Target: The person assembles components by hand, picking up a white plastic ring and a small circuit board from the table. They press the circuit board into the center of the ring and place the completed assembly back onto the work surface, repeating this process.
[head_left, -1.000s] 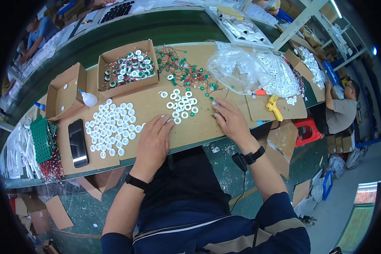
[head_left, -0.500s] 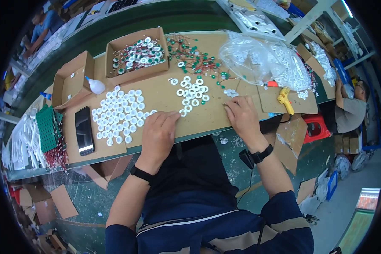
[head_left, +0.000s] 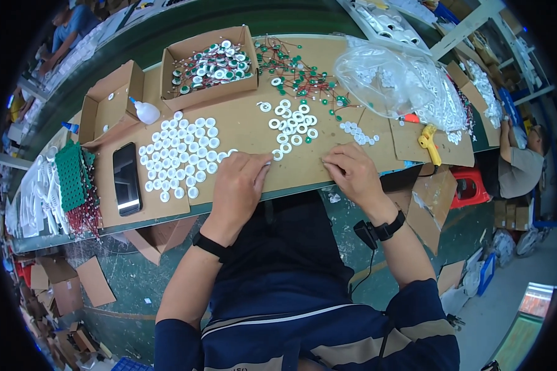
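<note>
My left hand (head_left: 240, 180) is closed in a pinch over the front of the cardboard-covered table, beside the lowest of the white rings (head_left: 285, 137). Whatever its fingertips hold is too small to name. My right hand (head_left: 356, 175), thumb and fingers pressed together, hovers near the table's front edge, and its fingertips hide anything between them. Just beyond it lie small translucent white pieces (head_left: 358, 132). Round white caps (head_left: 182, 151) spread in a cluster to the left of my left hand. Green discs with red wires (head_left: 303, 80) lie tangled behind the rings.
A cardboard box (head_left: 209, 94) of wired white-and-green parts stands at the back, beside a second box (head_left: 111, 114). A phone (head_left: 127, 179), a squeeze bottle (head_left: 146, 112), a yellow glue gun (head_left: 428, 143) and a plastic bag of white parts (head_left: 408, 83) surround the work area. Someone sits at right (head_left: 523, 167).
My right hand has drawn back from the small translucent pieces, toward me and to the left, leaving more of them visible. My left hand stays pinched by the rings. The whole view has shifted slightly.
</note>
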`<state>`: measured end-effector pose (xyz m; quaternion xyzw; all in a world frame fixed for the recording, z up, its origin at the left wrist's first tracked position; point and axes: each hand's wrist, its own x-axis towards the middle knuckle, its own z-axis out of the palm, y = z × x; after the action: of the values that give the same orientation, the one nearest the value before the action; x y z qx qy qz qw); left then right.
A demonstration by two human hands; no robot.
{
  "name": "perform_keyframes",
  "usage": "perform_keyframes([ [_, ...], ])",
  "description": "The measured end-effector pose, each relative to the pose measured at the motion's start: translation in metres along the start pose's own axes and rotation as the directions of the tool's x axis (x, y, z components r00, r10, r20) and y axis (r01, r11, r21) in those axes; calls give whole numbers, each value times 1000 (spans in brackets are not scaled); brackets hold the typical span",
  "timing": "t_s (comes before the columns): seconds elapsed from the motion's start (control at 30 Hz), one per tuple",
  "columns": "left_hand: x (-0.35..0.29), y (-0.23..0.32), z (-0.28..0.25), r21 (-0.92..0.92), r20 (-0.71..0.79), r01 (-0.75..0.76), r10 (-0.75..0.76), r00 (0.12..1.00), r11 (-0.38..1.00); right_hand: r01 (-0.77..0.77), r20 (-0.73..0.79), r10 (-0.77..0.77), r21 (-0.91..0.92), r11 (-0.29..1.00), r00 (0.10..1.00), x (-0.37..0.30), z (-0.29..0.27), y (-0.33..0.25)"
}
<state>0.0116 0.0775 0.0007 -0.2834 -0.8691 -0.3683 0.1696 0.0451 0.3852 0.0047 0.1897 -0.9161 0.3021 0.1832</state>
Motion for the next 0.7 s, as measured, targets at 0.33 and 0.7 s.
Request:
perform_keyframes([
  [0.33, 1, 8, 2, 12, -5, 37, -37, 999, 999, -103, 90, 98, 50, 993, 991, 6, -3, 0],
  [0.7, -3, 3, 4, 43, -25, 44, -43, 999, 998, -229, 155, 224, 17, 973, 962, 4, -7, -8],
])
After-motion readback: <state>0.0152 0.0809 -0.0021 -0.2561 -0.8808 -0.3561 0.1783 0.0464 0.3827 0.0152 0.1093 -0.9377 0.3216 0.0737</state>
